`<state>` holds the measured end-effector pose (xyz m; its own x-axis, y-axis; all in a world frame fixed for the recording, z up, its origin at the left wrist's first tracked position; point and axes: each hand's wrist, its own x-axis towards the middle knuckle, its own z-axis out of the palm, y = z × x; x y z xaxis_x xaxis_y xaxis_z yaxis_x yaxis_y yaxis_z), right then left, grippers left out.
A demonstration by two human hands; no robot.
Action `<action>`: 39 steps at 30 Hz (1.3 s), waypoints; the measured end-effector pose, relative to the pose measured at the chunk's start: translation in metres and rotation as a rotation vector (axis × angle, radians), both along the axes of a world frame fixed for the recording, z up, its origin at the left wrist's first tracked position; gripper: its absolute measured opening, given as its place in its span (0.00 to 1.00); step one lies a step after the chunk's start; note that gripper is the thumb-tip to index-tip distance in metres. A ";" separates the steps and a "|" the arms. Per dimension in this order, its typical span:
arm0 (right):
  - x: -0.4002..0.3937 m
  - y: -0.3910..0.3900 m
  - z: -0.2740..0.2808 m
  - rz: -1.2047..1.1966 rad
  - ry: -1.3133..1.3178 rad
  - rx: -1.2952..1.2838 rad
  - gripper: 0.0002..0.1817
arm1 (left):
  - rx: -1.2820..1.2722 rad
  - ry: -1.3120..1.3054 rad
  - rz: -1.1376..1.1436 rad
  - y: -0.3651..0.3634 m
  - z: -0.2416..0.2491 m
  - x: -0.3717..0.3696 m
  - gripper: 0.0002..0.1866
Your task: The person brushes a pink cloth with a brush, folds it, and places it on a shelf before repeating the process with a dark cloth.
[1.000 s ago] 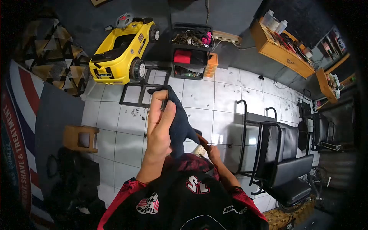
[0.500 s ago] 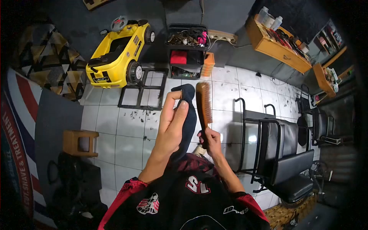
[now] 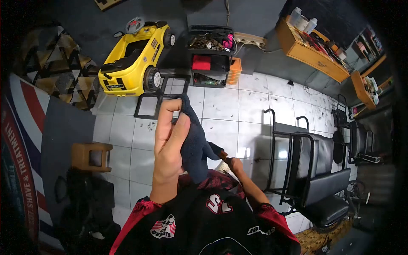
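Observation:
My left hand (image 3: 169, 142) is closed on a dark navy cloth (image 3: 194, 146), pinched between thumb and bent fingers at its upper edge. The cloth hangs down to the right of the palm, in front of my body. My right hand (image 3: 236, 165), lower and to the right, grips the handle of a brown brush (image 3: 223, 155). Only a short stretch of the brush shows; the rest, bristles included, is hidden behind the cloth, whose right fold overlaps it in this view.
A yellow ride-on toy car (image 3: 131, 63) stands by the wall, left of a black shelf cart (image 3: 211, 29) filled with small items. Black padded chairs (image 3: 314, 157) stand to the right, a brown stool (image 3: 91, 146) to the left. Bottles and tools sit on a wooden wall shelf (image 3: 312, 59).
My left hand has shifted left, and the cloth has swung out toward the right. My right hand has lowered slightly, and the brush, upright and in full view before, is now mostly behind the cloth.

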<state>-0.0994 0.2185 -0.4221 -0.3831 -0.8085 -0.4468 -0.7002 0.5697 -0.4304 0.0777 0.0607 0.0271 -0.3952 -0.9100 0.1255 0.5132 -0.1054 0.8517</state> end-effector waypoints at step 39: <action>0.004 0.019 -0.095 0.082 -0.207 -0.119 0.16 | 0.016 -0.121 -0.045 0.009 -0.013 -0.011 0.11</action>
